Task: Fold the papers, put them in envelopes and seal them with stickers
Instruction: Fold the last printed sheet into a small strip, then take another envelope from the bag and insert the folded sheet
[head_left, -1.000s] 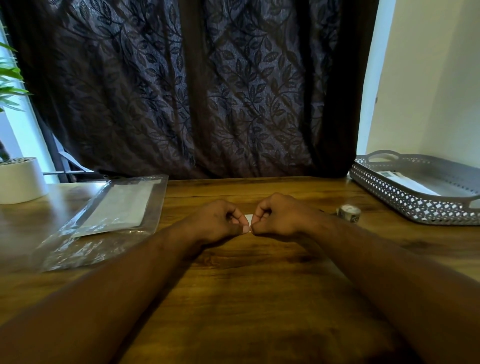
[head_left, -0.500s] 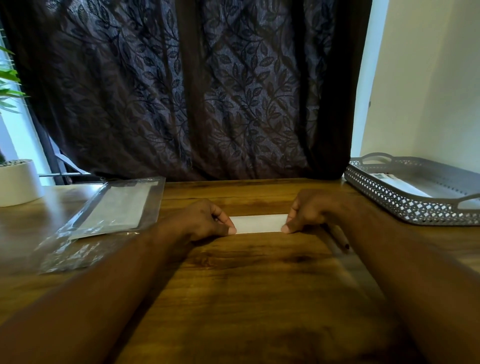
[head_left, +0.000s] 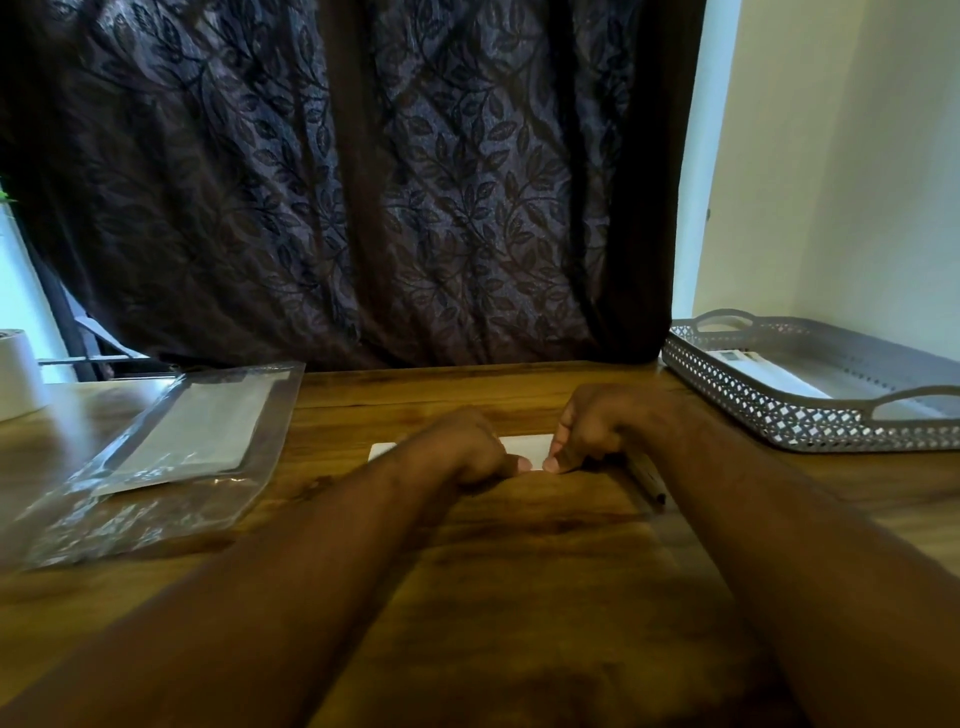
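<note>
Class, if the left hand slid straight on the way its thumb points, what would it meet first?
Most likely the right hand: the thumb of the left hand points at its thumb across a strip of folded paper. Depth is unclear.

Wooden table (head_left: 519, 597) grainy, slight sheen; plastic bag (head_left: 156, 499) glossy, crinkled; paper strip (head_left: 524, 447) matt white.

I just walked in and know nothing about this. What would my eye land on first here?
At centre, the left hand and right hand pinch a folded white paper, thumb to thumb. A huge dark leaf-patterned curtain fills the background. A clear packet of envelopes lies on the left, a grey perforated tray on the right.
</note>
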